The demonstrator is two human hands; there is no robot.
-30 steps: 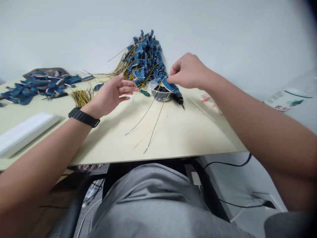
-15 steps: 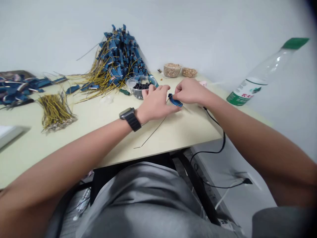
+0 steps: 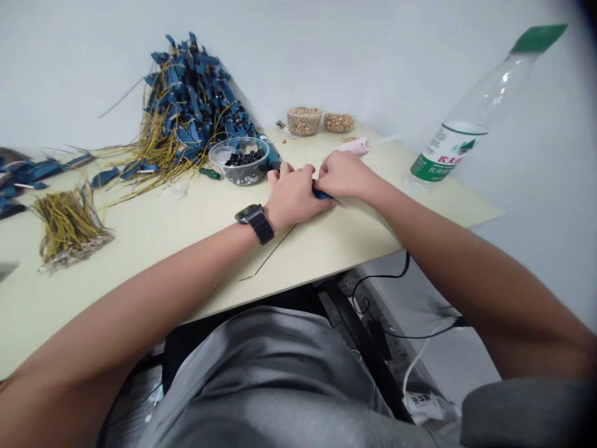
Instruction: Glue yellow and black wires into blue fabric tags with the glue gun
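Note:
Between my two hands is a small blue strip-like piece, mostly covered by fingers. My left hand, below a black watch, pinches it from the left with thumb and fingers. From the right, my right hand is closed on the same piece, its fingers curled at the upper edge. A thin dark wire runs out from under my left hand toward the table's front edge, bent near its end. Close beyond my left hand stands a clear round tub with small black parts inside.
A tall pile of blue pieces with yellow wires leans on the wall. A yellow wire bundle lies left. Two tubs of small tan parts, a pink cylindrical object and a green-capped bottle stand behind and right.
The view has swung to the right, so the pile and tubs sit farther left. My hands have closed in on the blue piece, which shows less now. The pink object has come into fuller view.

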